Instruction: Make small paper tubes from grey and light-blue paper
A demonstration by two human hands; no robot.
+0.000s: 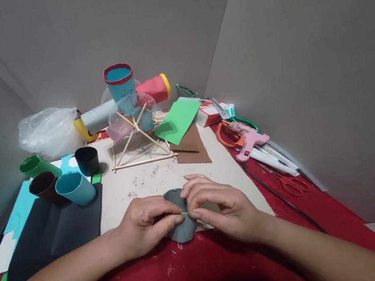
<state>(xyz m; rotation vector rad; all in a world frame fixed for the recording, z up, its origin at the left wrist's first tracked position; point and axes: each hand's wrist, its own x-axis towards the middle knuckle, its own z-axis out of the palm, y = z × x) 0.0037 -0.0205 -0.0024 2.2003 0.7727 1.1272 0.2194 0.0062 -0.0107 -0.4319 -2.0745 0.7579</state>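
A grey paper cup (pixel 182 232) stands near the front edge of the beige board (pixel 201 179), between my hands. My left hand (pixel 154 220) pinches its rim from the left, thumb on the near side. From the right, my right hand (pixel 216 205) pinches the same rim, its fingertips almost meeting those of the left. Whatever small piece may lie between the fingertips is hidden. Beyond the hands stands a stick frame (pixel 144 161) carrying a wheel of clear plastic discs (pixel 150 99). Fixed around the wheel are a blue cup with a red rim (pixel 122 91) and a red cup (pixel 153 90).
Green (pixel 39 166), brown (pixel 48 189), light blue (pixel 76 188) and black (pixel 87 161) cups stand at left near black paper (pixel 56 225). A pink glue gun (pixel 250 138), its cord, scissors (pixel 228 134) and pens lie right. Green paper (pixel 180 120) leans by the frame.
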